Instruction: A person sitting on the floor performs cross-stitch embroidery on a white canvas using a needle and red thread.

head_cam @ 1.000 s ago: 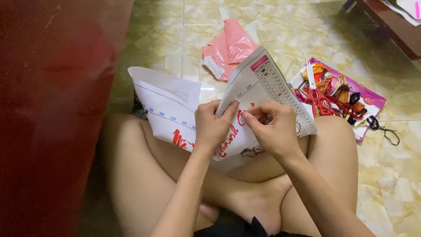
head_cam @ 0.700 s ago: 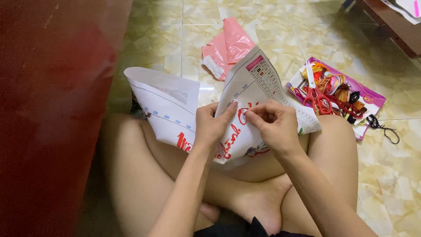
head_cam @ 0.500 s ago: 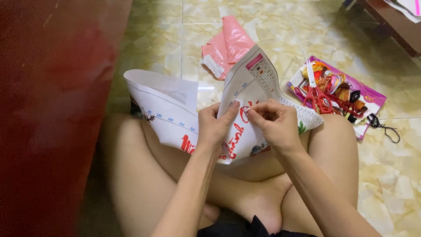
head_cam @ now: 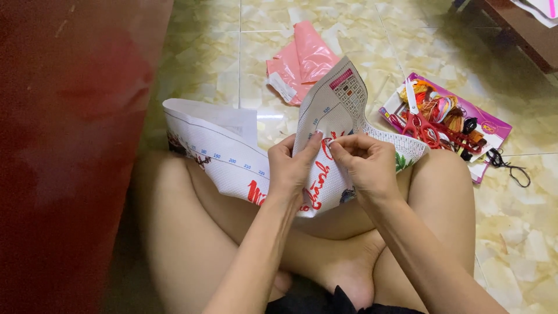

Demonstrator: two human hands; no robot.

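Right hand (head_cam: 367, 164): fingertips pinched closed on the fold of the cross-stitch canvas (head_cam: 232, 166). Left hand (head_cam: 292, 166): fingers closed, gripping the same fold just beside. Canvas: draped over crossed legs. On tiled floor (head_cam: 203, 64): pink plastic bag (head_cam: 303, 63); purple packet (head_cam: 488, 125) bearing red scissors (head_cam: 419, 119) and thread skeins (head_cam: 439, 107).

One cloth (head_cam: 244, 168), one scissors (head_cam: 419, 125), one bag (head_cam: 305, 61)

The cross-stitch cloth (head_cam: 232, 160) is white with little squares and red stitched letters. It is folded up in the middle and drapes over the person's crossed legs. One corner stands up, with a small colour chart printed on it.
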